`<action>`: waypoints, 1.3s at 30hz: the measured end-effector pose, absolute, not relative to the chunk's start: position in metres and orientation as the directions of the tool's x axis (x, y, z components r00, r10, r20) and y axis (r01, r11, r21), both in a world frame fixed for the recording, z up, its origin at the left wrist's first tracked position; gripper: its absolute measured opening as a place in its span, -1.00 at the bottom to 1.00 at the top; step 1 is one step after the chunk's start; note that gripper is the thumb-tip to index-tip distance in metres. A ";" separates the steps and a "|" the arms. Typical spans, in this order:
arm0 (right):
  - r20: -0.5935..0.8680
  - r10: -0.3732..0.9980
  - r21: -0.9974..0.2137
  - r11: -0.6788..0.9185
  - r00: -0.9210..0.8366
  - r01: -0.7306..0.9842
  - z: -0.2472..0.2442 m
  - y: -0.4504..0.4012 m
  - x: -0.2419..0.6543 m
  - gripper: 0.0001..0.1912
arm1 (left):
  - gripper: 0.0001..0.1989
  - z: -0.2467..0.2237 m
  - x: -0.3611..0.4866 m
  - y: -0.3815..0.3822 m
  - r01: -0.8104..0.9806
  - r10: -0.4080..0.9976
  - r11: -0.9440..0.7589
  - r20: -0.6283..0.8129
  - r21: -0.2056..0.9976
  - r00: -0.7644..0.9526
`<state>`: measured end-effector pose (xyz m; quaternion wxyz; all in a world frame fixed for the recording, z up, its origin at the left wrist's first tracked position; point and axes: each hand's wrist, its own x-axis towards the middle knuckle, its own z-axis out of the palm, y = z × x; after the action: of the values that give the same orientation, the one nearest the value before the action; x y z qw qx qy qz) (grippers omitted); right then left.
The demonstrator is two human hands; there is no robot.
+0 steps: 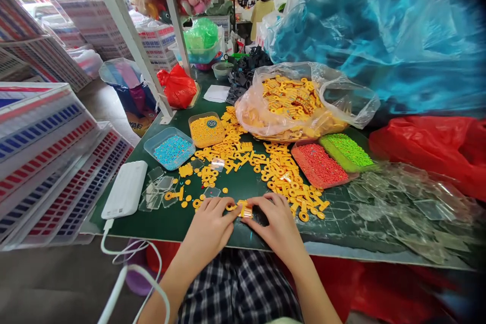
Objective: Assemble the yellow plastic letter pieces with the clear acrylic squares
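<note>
At the front of the green table, my left hand [212,220] and my right hand [275,223] meet over one small yellow plastic piece [246,209]. Thumb and fingers of each hand pinch it from either side, and the fingertips hide part of it. Its grooved face shows between them, and a ring end lies by the left fingers. Just beyond my hands are loose yellow plastic pieces [281,169], many with a ring and a crossbar. Small yellow discs [184,204] and clear plastic squares [161,186] lie to the left.
Trays of blue beads [172,151], yellow beads [205,130], red beads [319,164] and green beads [348,151] flank the pile. Behind stands an open bag of yellow pieces [292,98]. A corded white power bank [125,190] lies left; clear plastic sheets [410,202] lie right.
</note>
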<state>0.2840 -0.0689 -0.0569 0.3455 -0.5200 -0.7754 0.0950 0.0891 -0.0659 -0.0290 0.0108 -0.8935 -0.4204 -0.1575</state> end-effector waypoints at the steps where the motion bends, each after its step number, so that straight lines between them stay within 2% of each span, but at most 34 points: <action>1: 0.454 0.860 -0.499 0.463 -0.234 0.732 -0.057 -0.069 0.285 -0.84 | -0.66 -0.028 0.091 -0.067 0.757 0.752 -0.645 0.268 0.106 0.603; 5: 0.500 0.831 -0.482 0.499 -0.242 0.720 -0.058 -0.070 0.286 -0.88 | -0.62 -0.026 0.099 -0.071 0.782 0.773 -0.623 0.173 0.028 0.610; 13: 0.558 0.786 -0.449 0.556 -0.266 0.699 -0.062 -0.070 0.287 -0.72 | -0.51 -0.029 0.108 -0.088 0.848 0.845 -0.529 0.076 -0.032 0.530; 16: 0.569 0.775 -0.436 0.568 -0.275 0.698 -0.064 -0.069 0.287 -0.68 | -0.55 -0.019 0.107 -0.085 0.822 0.824 -0.565 0.073 0.066 0.561; 19: 0.573 0.769 -0.422 0.573 -0.284 0.702 -0.066 -0.068 0.288 -0.69 | -0.66 -0.003 0.090 -0.060 0.764 0.811 -0.582 0.137 0.278 0.569; 21: 0.581 0.761 -0.411 0.580 -0.289 0.703 -0.068 -0.068 0.288 -0.71 | -0.71 0.009 0.066 -0.034 0.774 0.867 -0.498 0.235 0.392 0.439; 23: 0.580 0.762 -0.412 0.580 -0.289 0.703 -0.069 -0.068 0.289 -0.72 | -0.69 0.021 0.038 -0.003 0.842 0.920 -0.346 0.323 0.413 0.220; 25: 0.571 0.770 -0.424 0.574 -0.285 0.701 -0.070 -0.067 0.289 -0.71 | -0.65 0.032 0.008 0.028 0.919 0.949 -0.133 0.314 0.370 0.011; 28: 0.564 0.777 -0.438 0.568 -0.279 0.697 -0.070 -0.068 0.288 -0.67 | -0.61 0.046 -0.027 0.063 0.969 0.980 0.062 0.169 0.239 -0.105; 35: 0.571 0.769 -0.438 0.582 -0.288 0.686 -0.074 -0.066 0.290 -0.68 | -0.69 0.050 -0.055 0.099 0.991 0.994 0.105 0.020 0.083 -0.107; 39: 0.559 0.749 -0.403 0.620 -0.355 0.674 -0.075 -0.064 0.295 -0.77 | -0.73 0.045 -0.058 0.108 0.998 0.996 0.066 -0.067 -0.003 -0.066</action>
<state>0.2949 -0.0639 -0.0748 0.3671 -0.4331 -0.8216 0.0515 -0.0576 0.1083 0.0448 -0.0235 -0.6829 -0.7297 0.0239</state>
